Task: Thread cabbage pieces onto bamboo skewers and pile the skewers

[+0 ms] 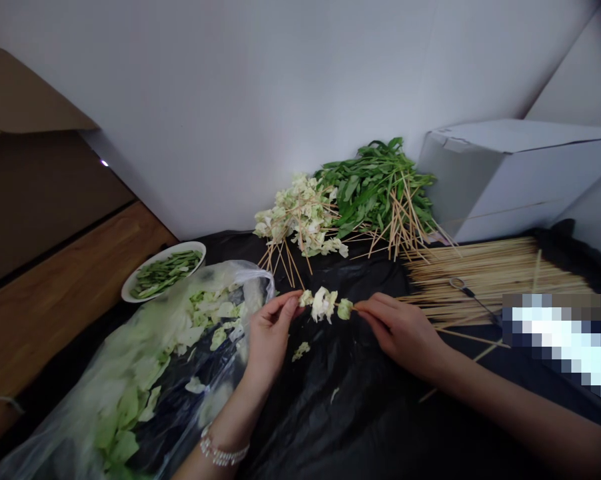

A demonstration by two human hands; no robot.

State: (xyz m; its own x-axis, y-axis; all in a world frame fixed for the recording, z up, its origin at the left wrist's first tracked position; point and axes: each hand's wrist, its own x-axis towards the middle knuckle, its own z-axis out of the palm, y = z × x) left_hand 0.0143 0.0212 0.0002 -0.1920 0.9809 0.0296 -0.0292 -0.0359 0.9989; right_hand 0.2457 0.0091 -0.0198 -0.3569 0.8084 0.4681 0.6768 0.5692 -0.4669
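Note:
Between my two hands a bamboo skewer (337, 305) lies roughly level, with several pieces of pale cabbage (323, 305) threaded on it. My left hand (275, 327) pinches the leaf at the skewer's left end between thumb and fingers. At the other end, my right hand (400, 327) is closed around the stick, just right of a small green-yellow leaf piece (345, 309). Left of my left hand, a clear plastic bag (253, 293) holds loose cabbage leaves (150, 367). A small leaf scrap (301, 351) lies on the black plastic sheet (300, 427) below the skewer.
Finished-looking cabbage skewers (300, 213) and leafy green skewers (370, 187) are piled against the wall. Many bare skewers (490, 273) lie at right, with scissors (463, 287) on them. A white bowl of cut green pieces (125, 291) stands left; a white box (465, 180) stands back right.

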